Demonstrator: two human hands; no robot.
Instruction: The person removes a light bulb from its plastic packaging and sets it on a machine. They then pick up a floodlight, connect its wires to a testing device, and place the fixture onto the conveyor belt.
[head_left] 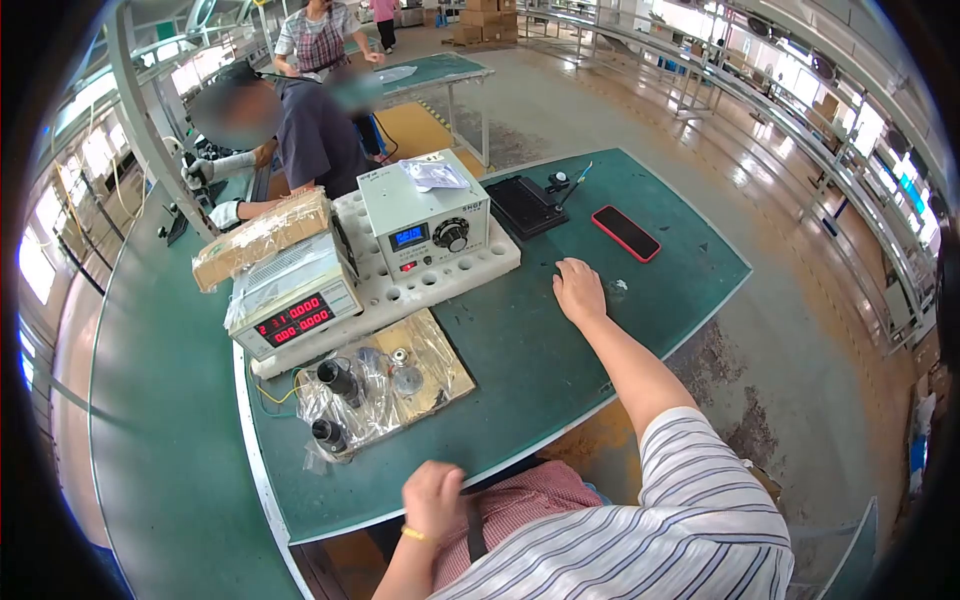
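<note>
My right hand (580, 292) rests on the green tabletop (520, 345), fingers lying forward on the surface, with nothing seen in it. To its upper right lies a phone in a red case (627, 233). My left hand (433, 500) is above the table's front edge, fingers curled in and slightly blurred; nothing shows in it. Beyond it is a wooden board (440, 365) partly covered in clear plastic, carrying black cylindrical holders (338, 378) and round metal parts (407, 379). Neither hand touches the board.
A meter with red digits (295, 318) and a white control box with a knob (425, 215) stand on a foam block (450, 278). A black tray (525, 205) lies behind. A co-worker (315, 135) leans at the left; another person (320, 40) stands farther back.
</note>
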